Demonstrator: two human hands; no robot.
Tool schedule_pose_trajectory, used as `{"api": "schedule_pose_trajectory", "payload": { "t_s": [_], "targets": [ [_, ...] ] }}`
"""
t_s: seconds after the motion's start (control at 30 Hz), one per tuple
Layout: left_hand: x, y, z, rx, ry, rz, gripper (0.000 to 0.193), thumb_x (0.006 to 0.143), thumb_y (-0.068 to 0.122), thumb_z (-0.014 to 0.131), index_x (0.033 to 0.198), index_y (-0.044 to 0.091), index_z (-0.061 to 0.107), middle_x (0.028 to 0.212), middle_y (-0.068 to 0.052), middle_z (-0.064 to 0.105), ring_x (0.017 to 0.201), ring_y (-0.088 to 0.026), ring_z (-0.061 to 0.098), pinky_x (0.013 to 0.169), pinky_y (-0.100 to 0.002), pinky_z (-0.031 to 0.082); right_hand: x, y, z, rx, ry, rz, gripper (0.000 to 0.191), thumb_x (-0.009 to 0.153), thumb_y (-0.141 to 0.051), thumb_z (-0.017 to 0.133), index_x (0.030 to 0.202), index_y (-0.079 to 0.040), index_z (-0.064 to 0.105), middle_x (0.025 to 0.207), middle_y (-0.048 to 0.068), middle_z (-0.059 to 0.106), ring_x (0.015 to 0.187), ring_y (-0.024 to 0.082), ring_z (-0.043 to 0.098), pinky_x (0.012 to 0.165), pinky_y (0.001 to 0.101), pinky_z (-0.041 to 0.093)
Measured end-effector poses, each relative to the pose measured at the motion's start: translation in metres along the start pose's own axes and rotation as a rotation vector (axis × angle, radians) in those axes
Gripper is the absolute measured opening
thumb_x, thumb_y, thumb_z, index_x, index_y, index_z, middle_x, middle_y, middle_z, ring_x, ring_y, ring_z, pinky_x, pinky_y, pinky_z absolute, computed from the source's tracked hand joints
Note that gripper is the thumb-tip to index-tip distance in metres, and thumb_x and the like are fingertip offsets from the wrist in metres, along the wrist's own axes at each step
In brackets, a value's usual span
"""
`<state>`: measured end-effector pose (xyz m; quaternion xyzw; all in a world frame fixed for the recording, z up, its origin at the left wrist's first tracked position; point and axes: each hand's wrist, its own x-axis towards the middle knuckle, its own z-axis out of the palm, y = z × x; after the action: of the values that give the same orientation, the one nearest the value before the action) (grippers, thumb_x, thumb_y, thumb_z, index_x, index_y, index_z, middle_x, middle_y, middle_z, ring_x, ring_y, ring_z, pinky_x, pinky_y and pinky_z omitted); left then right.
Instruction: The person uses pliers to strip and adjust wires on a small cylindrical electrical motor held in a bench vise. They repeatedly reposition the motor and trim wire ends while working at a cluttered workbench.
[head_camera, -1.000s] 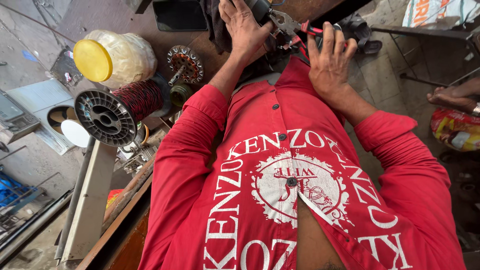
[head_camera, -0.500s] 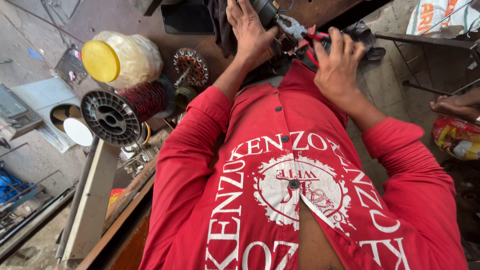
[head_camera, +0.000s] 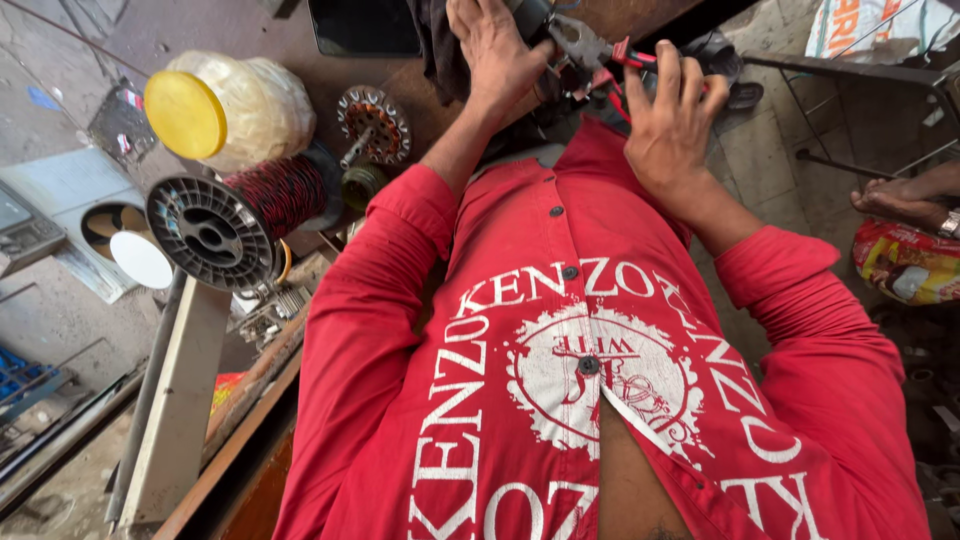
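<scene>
I saw both arms in red sleeves reaching up and away from the chest, elbows bent and spread wide. The left hand (head_camera: 500, 50) lay palm down with its back to the camera, fingers curled over something dark, wrist bare below the pushed-up cuff. The right hand (head_camera: 672, 120) sat just beside it, fingers (head_camera: 668, 70) raised and bent in a closed grip on red-handled pliers (head_camera: 600, 52), thumb tucked out of sight.

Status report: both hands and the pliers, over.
Right hand grips red-handled pliers. Left hand presses a dark workpiece. Wire spool sits off left, clear.
</scene>
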<state>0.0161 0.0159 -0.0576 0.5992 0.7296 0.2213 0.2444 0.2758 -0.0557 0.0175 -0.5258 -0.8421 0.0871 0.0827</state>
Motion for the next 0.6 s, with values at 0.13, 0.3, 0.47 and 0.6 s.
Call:
{"api": "schedule_pose_trajectory", "payload": {
  "t_s": [0.13, 0.3, 0.47, 0.6],
  "targets": [
    [-0.003, -0.001, 0.003, 0.066, -0.006, -0.023, 0.106, 0.067, 0.041, 0.094, 0.141, 0.012, 0.023, 0.142, -0.033, 0.029, 0.138, -0.054, 0.022, 0.111, -0.06, 0.034, 0.004, -0.006, -0.007, -0.235, 0.061, -0.075, 0.04, 0.094, -0.006, 0.066, 0.134, -0.01, 0.067, 0.147, 0.02, 0.044, 0.13, 0.035, 0.045, 0.105, 0.0504, 0.035],
    [-0.004, -0.005, 0.003, 0.019, 0.057, 0.048, 0.116, 0.067, 0.039, 0.091, 0.149, 0.007, 0.015, 0.144, -0.036, 0.023, 0.137, -0.058, 0.016, 0.111, -0.064, 0.027, 0.013, -0.003, -0.015, 0.365, -0.257, 0.129, 0.053, 0.084, -0.006, 0.059, 0.136, -0.005, 0.068, 0.143, 0.022, 0.05, 0.125, 0.042, 0.047, 0.1, 0.0592, 0.037],
    [-0.002, -0.006, 0.006, -0.005, 0.026, -0.007, 0.114, 0.065, 0.039, 0.089, 0.147, 0.006, 0.017, 0.143, -0.033, 0.025, 0.141, -0.058, 0.015, 0.114, -0.063, 0.025, 0.006, -0.006, -0.011, -0.35, 0.127, -0.09, 0.039, 0.097, -0.009, 0.061, 0.136, -0.012, 0.067, 0.149, 0.021, 0.043, 0.135, 0.033, 0.045, 0.109, 0.0574, 0.034],
    [-0.004, -0.007, 0.008, 0.117, -0.048, -0.001, 0.094, 0.074, 0.043, 0.091, 0.142, 0.012, 0.033, 0.144, -0.03, 0.03, 0.138, -0.056, 0.019, 0.116, -0.062, 0.025, 0.001, 0.0, 0.0, -0.203, 0.003, -0.064, 0.042, 0.095, -0.004, 0.058, 0.136, -0.007, 0.064, 0.152, 0.023, 0.041, 0.132, 0.036, 0.043, 0.108, 0.0569, 0.032]
  ]
}}
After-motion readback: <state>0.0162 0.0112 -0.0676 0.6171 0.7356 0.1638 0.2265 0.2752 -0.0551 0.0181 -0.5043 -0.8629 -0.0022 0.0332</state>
